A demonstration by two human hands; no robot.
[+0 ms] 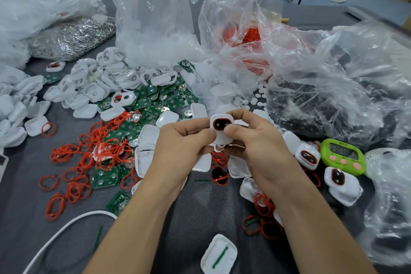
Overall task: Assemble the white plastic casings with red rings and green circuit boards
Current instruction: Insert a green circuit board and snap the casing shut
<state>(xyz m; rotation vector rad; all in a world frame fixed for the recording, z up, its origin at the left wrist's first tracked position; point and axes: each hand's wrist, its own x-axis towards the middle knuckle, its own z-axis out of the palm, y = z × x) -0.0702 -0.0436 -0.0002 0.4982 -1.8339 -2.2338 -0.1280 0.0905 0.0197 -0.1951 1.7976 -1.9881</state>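
Note:
Both hands hold one white plastic casing point(220, 127) above the table's middle; a red ring shows around its dark oval window. My left hand point(182, 142) grips its left side and my right hand point(251, 140) grips its right side, both thumbs pressing on its front. Loose red rings point(89, 153) lie scattered at the left. Green circuit boards point(160, 98) form a pile behind the hands, beside a heap of empty white casings point(93, 87). Two casings with red rings fitted point(338, 179) lie at the right.
Crumpled clear plastic bags point(322, 69) crowd the back and right; one holds red rings point(249, 36), another silver metal parts point(71, 38). A green timer point(343, 156) sits at the right. A white cable point(66, 224) curves at the lower left. A white casing half point(219, 253) lies near the front edge.

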